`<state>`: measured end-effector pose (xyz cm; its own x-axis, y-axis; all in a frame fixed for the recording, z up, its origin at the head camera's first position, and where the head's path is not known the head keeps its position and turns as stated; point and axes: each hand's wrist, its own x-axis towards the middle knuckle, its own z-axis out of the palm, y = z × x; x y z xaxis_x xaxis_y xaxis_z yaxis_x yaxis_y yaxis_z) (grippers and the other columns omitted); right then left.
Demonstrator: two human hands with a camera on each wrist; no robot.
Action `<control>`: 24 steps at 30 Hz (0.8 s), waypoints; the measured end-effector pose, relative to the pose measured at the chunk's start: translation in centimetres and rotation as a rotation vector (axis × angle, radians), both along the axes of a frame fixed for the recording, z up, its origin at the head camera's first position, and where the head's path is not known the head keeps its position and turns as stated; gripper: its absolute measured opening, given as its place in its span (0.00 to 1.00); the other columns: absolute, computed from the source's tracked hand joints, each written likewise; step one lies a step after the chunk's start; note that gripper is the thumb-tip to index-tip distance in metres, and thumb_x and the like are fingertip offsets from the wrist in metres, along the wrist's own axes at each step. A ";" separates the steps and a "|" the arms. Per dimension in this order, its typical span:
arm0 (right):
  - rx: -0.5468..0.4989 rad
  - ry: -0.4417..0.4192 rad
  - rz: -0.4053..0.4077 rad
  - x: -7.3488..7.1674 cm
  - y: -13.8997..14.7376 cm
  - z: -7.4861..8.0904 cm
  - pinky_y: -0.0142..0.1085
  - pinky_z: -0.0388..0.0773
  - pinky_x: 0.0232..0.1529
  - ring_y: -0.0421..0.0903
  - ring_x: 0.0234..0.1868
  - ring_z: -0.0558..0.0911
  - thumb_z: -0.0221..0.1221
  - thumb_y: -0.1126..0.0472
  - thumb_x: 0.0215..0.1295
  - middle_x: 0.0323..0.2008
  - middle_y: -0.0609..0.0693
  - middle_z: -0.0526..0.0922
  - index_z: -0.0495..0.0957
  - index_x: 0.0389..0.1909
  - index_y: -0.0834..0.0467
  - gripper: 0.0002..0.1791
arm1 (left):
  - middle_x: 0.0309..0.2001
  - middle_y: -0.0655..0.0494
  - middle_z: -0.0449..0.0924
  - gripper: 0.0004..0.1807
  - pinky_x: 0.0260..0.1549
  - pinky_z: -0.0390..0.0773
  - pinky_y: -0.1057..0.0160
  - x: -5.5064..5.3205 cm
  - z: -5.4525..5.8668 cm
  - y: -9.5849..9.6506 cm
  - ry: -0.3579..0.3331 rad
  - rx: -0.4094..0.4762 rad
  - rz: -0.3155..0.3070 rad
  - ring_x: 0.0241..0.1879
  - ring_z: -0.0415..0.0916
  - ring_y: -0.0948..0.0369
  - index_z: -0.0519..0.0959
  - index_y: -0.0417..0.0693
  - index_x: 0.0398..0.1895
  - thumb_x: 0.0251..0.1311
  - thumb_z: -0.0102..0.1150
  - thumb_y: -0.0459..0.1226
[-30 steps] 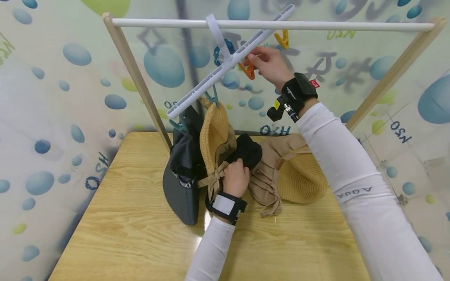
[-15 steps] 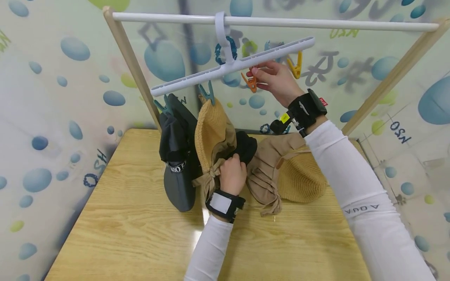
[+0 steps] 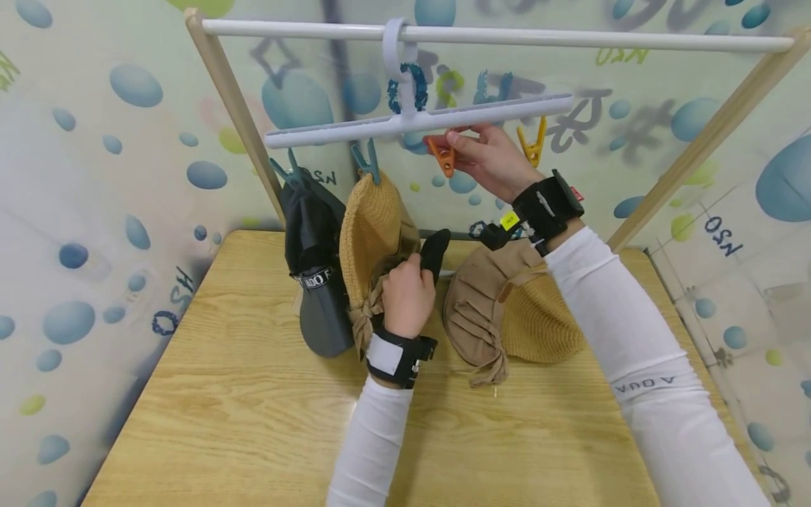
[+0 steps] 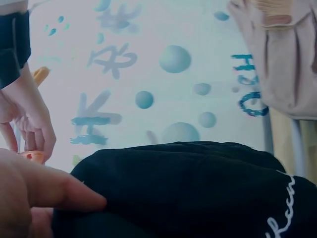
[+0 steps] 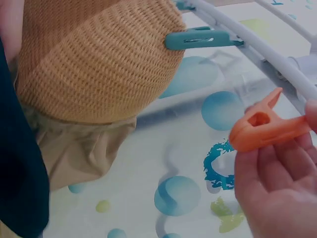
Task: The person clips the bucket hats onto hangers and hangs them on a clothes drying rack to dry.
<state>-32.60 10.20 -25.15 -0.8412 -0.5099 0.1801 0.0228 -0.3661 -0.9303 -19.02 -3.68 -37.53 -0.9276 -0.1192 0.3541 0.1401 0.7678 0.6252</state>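
Observation:
In the head view my left hand (image 3: 408, 296) grips a black cap (image 3: 435, 252), held up over the table. White script lettering shows on the cap in the left wrist view, where a finger (image 4: 74, 193) lies along its edge. My right hand (image 3: 494, 162) pinches an orange clip (image 5: 262, 129) under the white hanger (image 3: 355, 130); the clip's jaws are closed and hold nothing. Left of my hands, a straw hat (image 3: 367, 225) with a tan ribbon hangs from one teal clip (image 3: 370, 163), and a dark grey cap (image 3: 323, 310) from another.
A yellow clip (image 3: 533, 144) hangs at the hanger's right end. The hanger hooks over a white bar (image 3: 570, 39) between wooden posts (image 3: 703, 148). A second straw hat with tan cloth (image 3: 545, 320) lies on the wooden table (image 3: 507, 443), behind my right forearm.
The hanger has swung from a steep slant to nearly level. My right hand has come lower with the orange clip. My left hand has shifted slightly left and up, and the black cap appears narrower and upright.

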 end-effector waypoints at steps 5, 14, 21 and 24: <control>-0.088 -0.005 0.141 -0.1 0.1 -0.1 0.40 0.73 0.52 0.56 0.58 0.76 0.48 0.73 0.71 0.48 0.62 0.81 0.74 0.54 0.65 0.14 | 0.23 0.43 0.75 0.06 0.21 0.74 0.49 -0.1 1.2 -0.1 0.055 0.003 -0.010 0.20 0.74 0.48 0.77 0.36 0.31 0.65 0.51 0.28; -0.106 -0.008 0.143 -0.1 0.2 -0.4 0.40 0.68 0.58 0.53 0.57 0.75 0.48 0.72 0.71 0.49 0.60 0.79 0.70 0.56 0.66 0.15 | 0.21 0.43 0.74 0.08 0.24 0.74 0.47 -0.3 2.9 -0.1 0.078 0.007 -0.042 0.22 0.75 0.47 0.76 0.36 0.30 0.66 0.49 0.28; -0.159 -0.033 0.149 -0.1 0.0 -0.5 0.41 0.65 0.61 0.53 0.54 0.76 0.48 0.74 0.70 0.46 0.61 0.79 0.71 0.53 0.69 0.13 | 0.20 0.44 0.73 0.10 0.23 0.72 0.48 -0.7 4.2 0.0 0.098 0.028 -0.062 0.21 0.74 0.48 0.75 0.37 0.26 0.66 0.48 0.28; -0.180 -0.048 0.157 -0.1 -0.1 -0.4 0.39 0.69 0.57 0.52 0.51 0.77 0.49 0.75 0.69 0.43 0.61 0.80 0.74 0.50 0.69 0.12 | 0.20 0.44 0.73 0.10 0.24 0.73 0.48 -1.1 4.9 0.0 0.095 0.026 -0.060 0.21 0.74 0.48 0.75 0.36 0.28 0.67 0.47 0.28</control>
<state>-32.68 10.06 -25.60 -0.7638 -0.5986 0.2414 0.1356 -0.5145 -0.8467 -20.16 -3.72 -32.65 -0.8959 -0.0752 0.4378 0.2443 0.7397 0.6270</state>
